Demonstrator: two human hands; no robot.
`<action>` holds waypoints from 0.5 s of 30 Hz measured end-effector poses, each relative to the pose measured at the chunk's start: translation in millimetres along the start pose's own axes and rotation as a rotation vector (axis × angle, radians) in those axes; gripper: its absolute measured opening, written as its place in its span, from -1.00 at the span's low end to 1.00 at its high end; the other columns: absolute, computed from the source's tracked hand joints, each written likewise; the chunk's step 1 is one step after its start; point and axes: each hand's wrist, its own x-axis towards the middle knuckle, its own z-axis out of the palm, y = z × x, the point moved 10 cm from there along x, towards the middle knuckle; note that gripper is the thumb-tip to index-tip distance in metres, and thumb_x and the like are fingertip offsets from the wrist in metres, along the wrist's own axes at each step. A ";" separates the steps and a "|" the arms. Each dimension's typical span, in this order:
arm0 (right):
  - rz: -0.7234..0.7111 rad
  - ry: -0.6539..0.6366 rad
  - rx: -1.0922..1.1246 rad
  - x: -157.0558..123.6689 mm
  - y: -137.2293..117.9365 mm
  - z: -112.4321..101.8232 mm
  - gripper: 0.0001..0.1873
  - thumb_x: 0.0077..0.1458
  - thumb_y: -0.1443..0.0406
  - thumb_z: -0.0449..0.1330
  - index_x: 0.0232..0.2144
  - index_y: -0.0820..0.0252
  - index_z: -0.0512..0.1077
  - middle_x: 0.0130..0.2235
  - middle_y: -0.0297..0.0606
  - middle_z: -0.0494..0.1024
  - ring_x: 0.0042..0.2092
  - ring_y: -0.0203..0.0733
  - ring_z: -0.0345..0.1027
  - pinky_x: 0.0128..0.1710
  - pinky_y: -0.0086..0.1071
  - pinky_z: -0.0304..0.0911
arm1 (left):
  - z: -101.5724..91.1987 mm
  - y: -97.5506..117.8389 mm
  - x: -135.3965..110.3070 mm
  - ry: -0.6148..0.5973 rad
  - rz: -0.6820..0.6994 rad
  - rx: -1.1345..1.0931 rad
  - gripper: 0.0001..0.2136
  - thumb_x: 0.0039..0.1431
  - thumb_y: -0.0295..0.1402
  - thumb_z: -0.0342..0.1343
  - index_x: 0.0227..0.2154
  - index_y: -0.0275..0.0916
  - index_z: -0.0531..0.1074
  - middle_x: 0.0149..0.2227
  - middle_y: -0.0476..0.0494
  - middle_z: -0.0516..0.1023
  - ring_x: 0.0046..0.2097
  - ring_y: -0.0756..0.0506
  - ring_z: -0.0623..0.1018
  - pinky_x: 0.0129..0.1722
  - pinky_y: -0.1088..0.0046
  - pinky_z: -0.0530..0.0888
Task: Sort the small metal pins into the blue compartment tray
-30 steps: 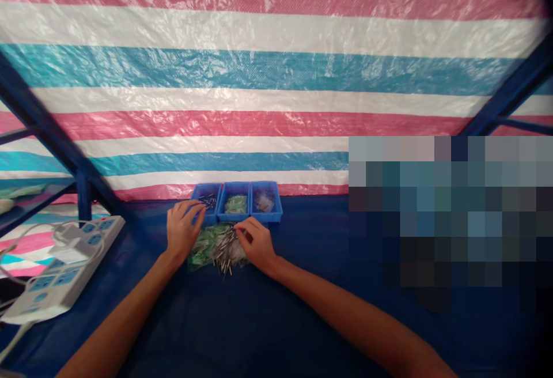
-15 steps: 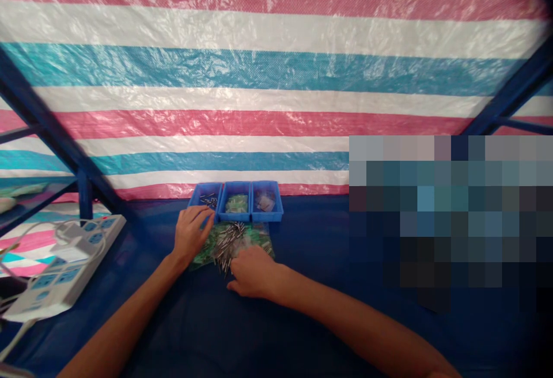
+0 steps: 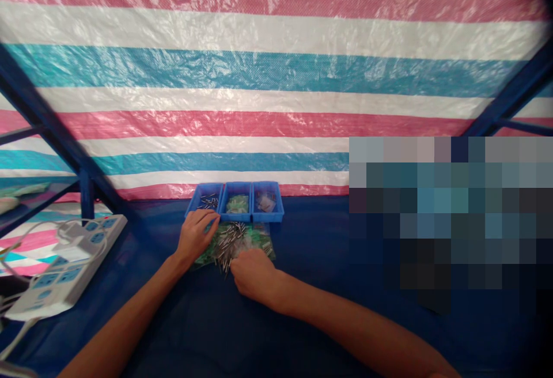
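My left hand [image 3: 196, 235] rests at the front edge of the left blue bin [image 3: 189, 212], fingers stretched out and thumb apart, holding nothing visible. Some thin metal pins [image 3: 209, 201] lie in that bin. My right hand [image 3: 256, 274] is closed at the right side of a loose heap of metal pins [image 3: 228, 245]. Its fingertips are hidden, so whatever they hold cannot be made out. Under the heap lie clear plastic bags with green contents [image 3: 265, 237], partly covered by both hands.
Beside the left bin stand a middle blue bin [image 3: 237, 218] with pale green pieces and a right blue bin [image 3: 268, 217] with whitish pieces. A white power strip [image 3: 73, 280] with cables lies at left on the dark blue table [image 3: 185, 332]. A striped sheet [image 3: 276, 72] hangs behind.
My left hand has shifted slightly right and down along the bin's edge. My right hand's thumb, which stuck out before, is now tucked in with the fingers.
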 end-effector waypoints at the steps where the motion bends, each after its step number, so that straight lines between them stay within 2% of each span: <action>1: 0.015 -0.003 0.000 0.5 1.7 0.4 -0.82 0.02 0.33 0.19 -0.35 0.27 0.57 -0.35 0.00 0.60 -0.27 -0.01 0.53 -0.33 -0.31 0.39 | 0.4 -0.2 -0.2 -0.001 -0.001 -0.002 -0.87 0.20 -0.36 0.05 -0.28 -0.19 0.49 -0.23 -0.14 0.57 -0.16 -0.11 0.52 -0.14 0.30 0.39; 7: 0.067 -0.040 0.002 5.0 10.2 3.4 -0.83 0.04 0.38 0.18 -0.34 0.31 0.57 -0.31 0.05 0.60 -0.23 -0.08 0.53 -0.24 -0.37 0.36 | 3.8 -1.2 -1.3 -0.012 0.003 -0.027 -0.87 0.20 -0.37 0.04 -0.28 -0.18 0.49 -0.24 -0.13 0.57 -0.17 -0.11 0.53 -0.15 0.31 0.39; 15: 0.075 -0.032 0.016 5.2 12.1 -0.7 -0.82 0.07 0.41 0.15 -0.32 0.34 0.56 -0.31 0.07 0.60 -0.21 -0.06 0.52 -0.22 -0.34 0.37 | 4.2 1.0 -1.1 -0.012 0.011 -0.030 -0.85 0.21 -0.34 0.02 -0.29 -0.19 0.50 -0.25 -0.15 0.58 -0.19 -0.11 0.53 -0.17 0.33 0.41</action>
